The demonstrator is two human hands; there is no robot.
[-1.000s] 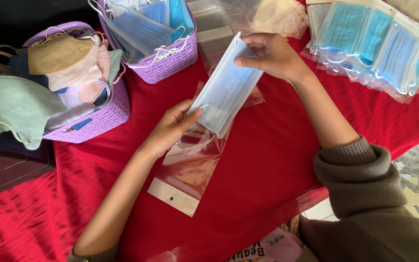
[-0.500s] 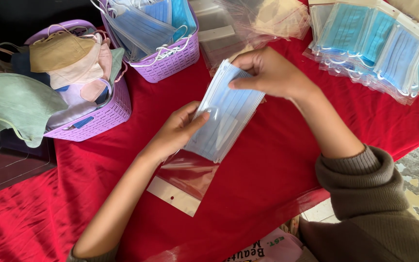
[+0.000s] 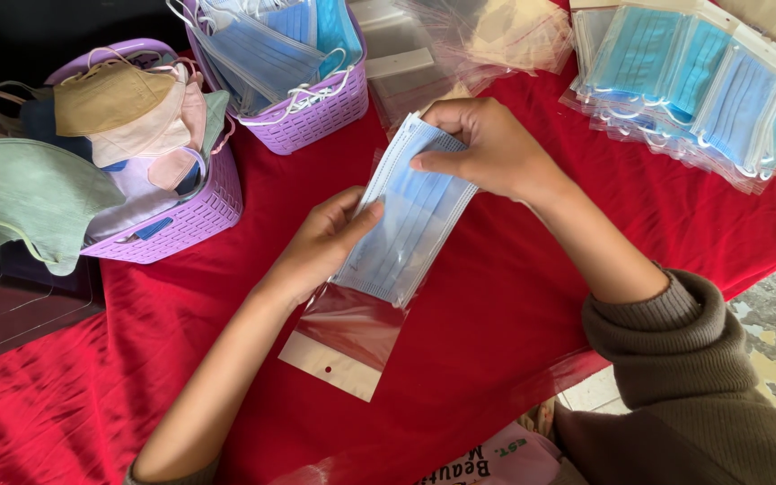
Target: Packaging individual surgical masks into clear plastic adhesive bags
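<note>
A light blue pleated face mask [image 3: 406,216] lies partway inside a clear plastic sleeve [image 3: 352,328] with a white header strip, on the red cloth. My right hand [image 3: 487,148] pinches the mask's upper end. My left hand [image 3: 321,242] grips the sleeve's edge along the mask's left side, thumb on top. The sleeve's lower part shows the red cloth through it.
Two purple baskets stand at the back left: one [image 3: 195,207] with coloured cupped masks, one [image 3: 316,112] with blue pleated masks. Bagged blue masks [image 3: 702,85] are stacked at the back right. Loose clear sleeves [image 3: 460,36] lie behind my hands. The table edge [image 3: 586,368] runs near my right sleeve.
The mask has slid further down into the sleeve. My right hand has come lower and toward the middle, and my left hand shifted slightly with the sleeve.
</note>
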